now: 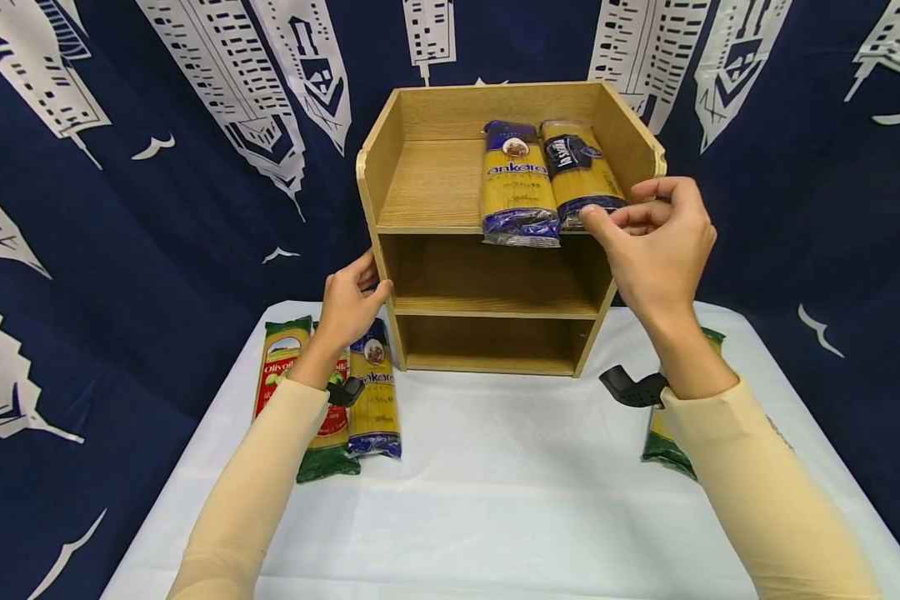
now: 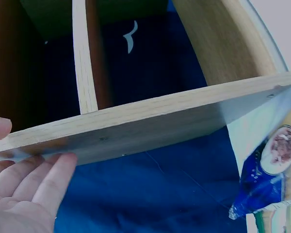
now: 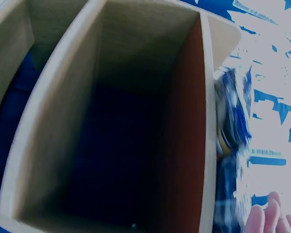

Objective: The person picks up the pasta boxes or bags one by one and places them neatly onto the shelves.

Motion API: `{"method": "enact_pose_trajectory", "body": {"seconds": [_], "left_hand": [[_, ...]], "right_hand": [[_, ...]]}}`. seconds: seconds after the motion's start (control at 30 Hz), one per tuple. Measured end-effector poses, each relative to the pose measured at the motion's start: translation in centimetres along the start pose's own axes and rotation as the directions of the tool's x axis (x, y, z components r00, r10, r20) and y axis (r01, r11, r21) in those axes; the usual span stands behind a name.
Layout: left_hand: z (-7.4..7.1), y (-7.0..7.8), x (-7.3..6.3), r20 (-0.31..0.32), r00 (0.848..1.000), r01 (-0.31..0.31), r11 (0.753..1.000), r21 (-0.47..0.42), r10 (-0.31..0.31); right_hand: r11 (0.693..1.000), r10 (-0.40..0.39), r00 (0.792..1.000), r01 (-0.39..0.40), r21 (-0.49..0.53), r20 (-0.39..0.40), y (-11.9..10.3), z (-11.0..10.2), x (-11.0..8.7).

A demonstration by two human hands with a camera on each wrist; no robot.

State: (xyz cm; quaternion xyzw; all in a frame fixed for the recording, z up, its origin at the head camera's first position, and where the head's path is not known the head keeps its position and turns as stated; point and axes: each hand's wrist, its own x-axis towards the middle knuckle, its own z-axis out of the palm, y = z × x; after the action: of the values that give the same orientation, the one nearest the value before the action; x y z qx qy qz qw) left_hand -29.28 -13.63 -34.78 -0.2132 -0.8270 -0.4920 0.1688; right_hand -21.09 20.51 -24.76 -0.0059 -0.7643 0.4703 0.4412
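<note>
A wooden shelf unit (image 1: 495,317) stands on the white table. My left hand (image 1: 351,304) grips its left side panel, thumb at the front edge and fingers along the outer face, as the left wrist view shows. On the top shelf lie two packs of spaghetti side by side: an Ankara pack (image 1: 520,183) with purple-blue ends, and a yellow pack (image 1: 581,171) with a dark label. My right hand (image 1: 663,242) hovers by the near end of the dark-labelled pack, fingers loosely bent. In the right wrist view, its fingers (image 3: 270,218) appear apart from the packs.
Left of the unit, a green-ended pasta pack with a red label (image 1: 330,425) and another Ankara pack (image 1: 375,400) lie on the table (image 1: 495,500). Another green-ended pack (image 1: 667,450) is partly hidden under my right forearm. A patterned dark-blue cloth (image 1: 195,250) hangs behind.
</note>
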Motion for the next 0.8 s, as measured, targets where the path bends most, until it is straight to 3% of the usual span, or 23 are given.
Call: {"method": "enact_pose_trajectory", "body": {"seconds": [0.17, 0.33, 0.5, 0.6, 0.73, 0.8], "left_hand": [[-1.1, -0.4, -1.9, 0.047, 0.998, 0.038, 0.999, 0.007, -0.038], [-2.2, -0.6, -4.7, 0.023, 0.998, 0.047, 0.982, 0.184, -0.052], [-3.0, -0.8, -7.2, -0.048, 0.998, 0.044, 0.943, 0.331, -0.030], [-3.5, -1.0, -8.4, -0.076, 0.997, 0.035, 0.938, 0.344, -0.009], [-4.2, -1.3, -10.1, -0.101, 0.994, 0.077, 0.945, 0.319, -0.047], [-4.6, -1.5, -11.0, -0.113, 0.989, 0.122, 0.943, 0.309, -0.091]], "right_hand": [[0.992, -0.024, 0.994, 0.038, 0.124, -0.105, -0.8, -0.3, 2.0], [0.972, -0.055, 0.985, 0.090, 0.216, -0.161, -1.1, -0.7, 3.3], [0.941, -0.145, 0.983, 0.173, 0.289, -0.116, 1.7, -0.2, 5.4], [0.880, -0.211, 0.974, 0.226, 0.417, -0.082, 3.8, 0.3, 7.0], [0.736, -0.250, 0.967, 0.225, 0.639, -0.053, 5.3, 1.3, 8.2], [0.681, -0.253, 0.966, 0.211, 0.702, -0.045, 5.6, 1.7, 8.4]]}}
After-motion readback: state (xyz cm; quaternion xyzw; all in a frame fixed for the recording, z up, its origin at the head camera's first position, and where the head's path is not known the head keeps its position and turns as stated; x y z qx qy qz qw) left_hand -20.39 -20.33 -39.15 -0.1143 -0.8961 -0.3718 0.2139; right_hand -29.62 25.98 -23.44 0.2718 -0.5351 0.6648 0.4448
